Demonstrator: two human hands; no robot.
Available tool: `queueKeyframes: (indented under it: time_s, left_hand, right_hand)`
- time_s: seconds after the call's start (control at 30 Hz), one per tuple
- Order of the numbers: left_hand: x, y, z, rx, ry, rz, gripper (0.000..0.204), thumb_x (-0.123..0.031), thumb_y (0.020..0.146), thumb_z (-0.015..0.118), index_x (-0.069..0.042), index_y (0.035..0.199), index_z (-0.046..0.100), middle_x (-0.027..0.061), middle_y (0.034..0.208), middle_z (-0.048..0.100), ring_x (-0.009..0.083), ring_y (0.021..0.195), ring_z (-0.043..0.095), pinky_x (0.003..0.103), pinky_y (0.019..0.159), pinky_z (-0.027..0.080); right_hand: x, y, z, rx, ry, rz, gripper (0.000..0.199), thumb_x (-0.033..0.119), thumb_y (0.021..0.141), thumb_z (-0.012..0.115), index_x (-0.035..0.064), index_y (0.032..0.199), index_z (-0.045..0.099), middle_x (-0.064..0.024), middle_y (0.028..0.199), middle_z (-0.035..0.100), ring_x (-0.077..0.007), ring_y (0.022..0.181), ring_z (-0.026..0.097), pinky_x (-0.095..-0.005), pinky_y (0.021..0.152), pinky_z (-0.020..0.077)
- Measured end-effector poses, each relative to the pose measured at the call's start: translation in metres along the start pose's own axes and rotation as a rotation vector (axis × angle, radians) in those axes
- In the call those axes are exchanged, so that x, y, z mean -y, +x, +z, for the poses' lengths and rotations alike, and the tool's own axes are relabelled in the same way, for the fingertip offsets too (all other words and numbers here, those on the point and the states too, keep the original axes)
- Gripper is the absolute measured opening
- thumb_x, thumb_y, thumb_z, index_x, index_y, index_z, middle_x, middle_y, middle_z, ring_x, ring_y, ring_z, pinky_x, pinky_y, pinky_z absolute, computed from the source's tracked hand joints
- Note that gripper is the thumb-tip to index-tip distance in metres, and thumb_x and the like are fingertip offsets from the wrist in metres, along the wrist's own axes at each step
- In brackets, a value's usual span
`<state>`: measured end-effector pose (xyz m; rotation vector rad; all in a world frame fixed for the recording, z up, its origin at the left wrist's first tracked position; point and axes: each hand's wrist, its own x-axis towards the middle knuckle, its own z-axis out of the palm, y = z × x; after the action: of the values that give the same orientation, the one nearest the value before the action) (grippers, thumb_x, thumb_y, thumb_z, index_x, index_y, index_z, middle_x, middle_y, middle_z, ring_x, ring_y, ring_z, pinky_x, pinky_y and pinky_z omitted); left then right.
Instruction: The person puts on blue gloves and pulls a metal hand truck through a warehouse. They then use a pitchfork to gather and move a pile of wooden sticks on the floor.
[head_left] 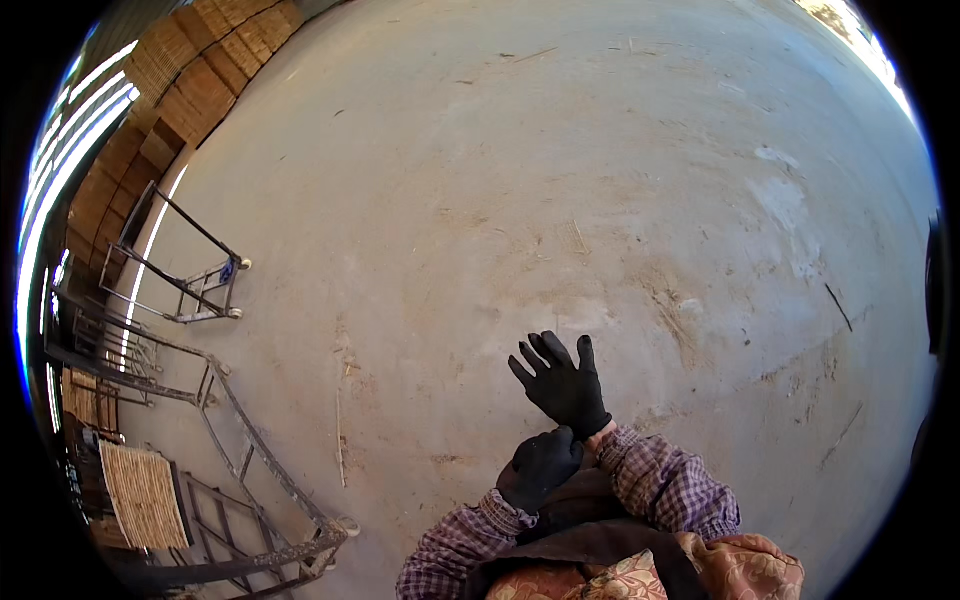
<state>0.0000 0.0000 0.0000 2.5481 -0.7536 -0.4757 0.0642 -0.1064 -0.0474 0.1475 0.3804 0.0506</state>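
My right hand (565, 388), in a black work glove, is held out over the floor with its fingers spread. A strip of bare wrist (602, 436) shows between its glove and the checked purple sleeve (668, 483). My left hand (543, 466), in a matching black glove, is closed against that wrist. Its fingertips meet the lower edge of the right glove and appear to pinch the cuff, though the fingers themselves are mostly hidden. A patterned orange-brown cloth (745, 568) with dark trim covers my front below the hands.
Metal frame carts (265, 455) stand at the left, with a smaller wheeled frame (205, 290) beyond them. A slatted tan panel (143, 497) rests at the lower left. Brown stacks (200, 75) line the far left wall. Thin sticks and dust lie on the concrete floor (450, 180).
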Motion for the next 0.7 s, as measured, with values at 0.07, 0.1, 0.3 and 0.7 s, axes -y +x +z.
queueKeyframes:
  time_s: [0.07,0.1,0.3,0.7]
  left_hand:
    - [-0.014,0.003,0.003,-0.014,-0.123,0.034,0.019,-0.023,0.084,0.060,-0.009,0.074,0.052,0.0137,0.054,0.055,0.0334,0.047,0.057,0.046,0.042,0.044]
    - [0.013,0.124,-0.043,-0.228,-0.046,0.074,0.018,-0.023,0.084,0.060,-0.009,0.075,0.053,0.0147,0.055,0.056,0.0337,0.049,0.059,0.046,0.044,0.045]
    - [0.049,0.179,-0.092,-0.198,-0.091,-0.057,0.015,-0.022,0.083,0.059,-0.008,0.077,0.056,0.0160,0.060,0.059,0.0347,0.055,0.060,0.046,0.049,0.046]
    - [0.207,0.175,-0.157,-0.576,-1.347,-0.543,0.033,-0.025,0.094,0.058,0.003,0.111,0.058,0.0115,0.090,0.065,0.0199,0.079,0.065,0.034,0.070,0.054]
  right_hand:
    - [0.010,-0.008,-0.005,0.059,-0.155,-0.061,0.053,0.056,0.097,0.041,0.0145,0.126,0.058,-0.0055,0.132,0.056,-0.0266,0.132,0.039,-0.0495,0.117,0.0220]
    - [0.041,0.115,0.073,0.297,-0.189,0.017,0.052,0.055,0.097,0.041,0.0144,0.125,0.059,-0.0055,0.131,0.056,-0.0262,0.131,0.040,-0.0493,0.117,0.0220]
    - [0.020,0.197,0.118,0.281,-0.057,0.226,0.049,0.052,0.098,0.040,0.0158,0.126,0.058,-0.0066,0.137,0.052,-0.0251,0.131,0.040,-0.0490,0.118,0.0199]
    - [-0.065,0.298,0.169,-0.174,0.355,0.564,0.050,0.054,0.093,0.043,0.0319,0.137,0.043,-0.0015,0.150,0.036,-0.0304,0.140,0.029,-0.0636,0.109,0.0154]
